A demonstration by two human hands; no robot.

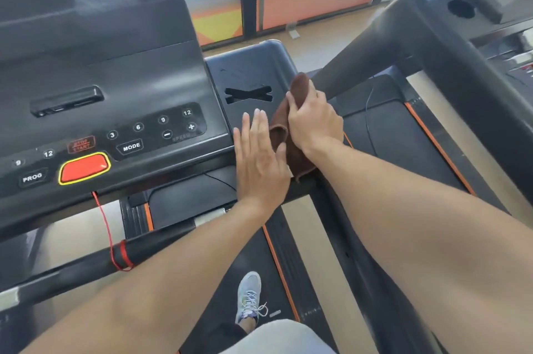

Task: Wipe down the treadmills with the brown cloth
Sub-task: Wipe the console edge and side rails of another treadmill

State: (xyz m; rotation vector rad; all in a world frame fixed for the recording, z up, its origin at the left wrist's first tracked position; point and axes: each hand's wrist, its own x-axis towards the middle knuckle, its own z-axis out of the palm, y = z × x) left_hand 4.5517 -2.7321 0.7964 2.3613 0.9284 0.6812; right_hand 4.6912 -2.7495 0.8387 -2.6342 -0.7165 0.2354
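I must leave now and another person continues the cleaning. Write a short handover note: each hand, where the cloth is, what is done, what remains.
Right hand: grips the brown cloth, bunched, on the side tray to the right of the treadmill console.
Left hand: flat, fingers straight, resting on the tray's near edge beside the cloth; its thumb touches the cloth.
Done: faint wipe streaks on the tray suggest it has been partly wiped; more cannot be told.
Left: probably the rest of the tray, the console buttons, the handrail, then the second treadmill on the right.
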